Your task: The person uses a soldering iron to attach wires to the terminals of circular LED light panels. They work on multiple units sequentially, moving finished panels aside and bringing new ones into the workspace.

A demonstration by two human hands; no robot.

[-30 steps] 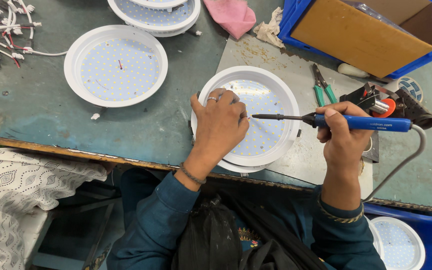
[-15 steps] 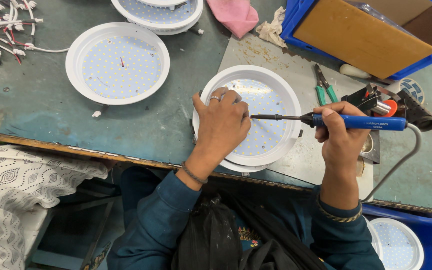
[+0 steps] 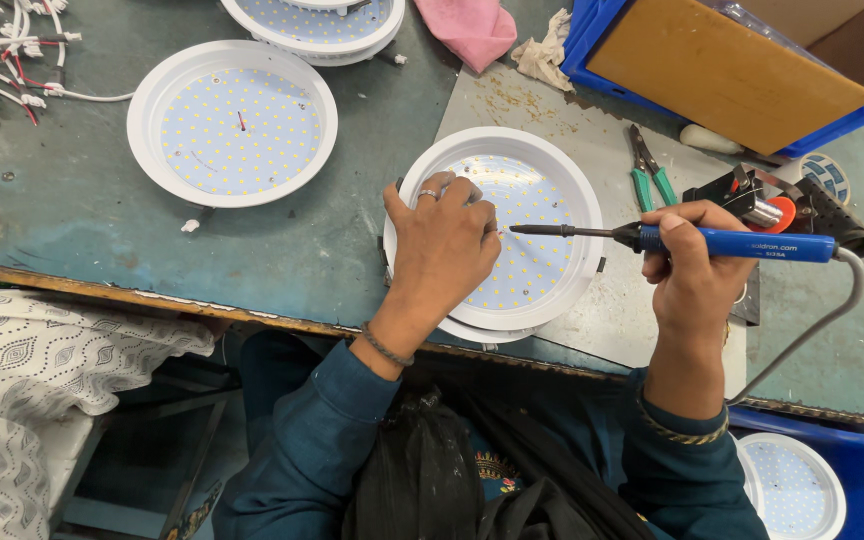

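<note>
A round white lamp panel [image 3: 542, 200] dotted with small yellow diodes lies near the table's front edge. My left hand [image 3: 442, 250] rests on its left half, fingers curled and pinching something too small to make out. My right hand [image 3: 697, 275] grips a blue-handled soldering iron [image 3: 732, 243] held level. Its dark tip [image 3: 517, 229] points left and sits just beside my left fingertips, above the panel.
A second lamp panel [image 3: 232, 120] lies at the left, another [image 3: 312, 25] at the top. Green-handled pliers [image 3: 650, 170], an iron stand [image 3: 772, 205], a pink cloth [image 3: 472, 28], a cardboard box [image 3: 742, 60] in a blue crate, loose wires [image 3: 2, 45]. Patterned cloth [image 3: 42, 350] lower left.
The iron's tip has moved left toward my left fingertips over the panel. My left hand has stayed on the panel.
</note>
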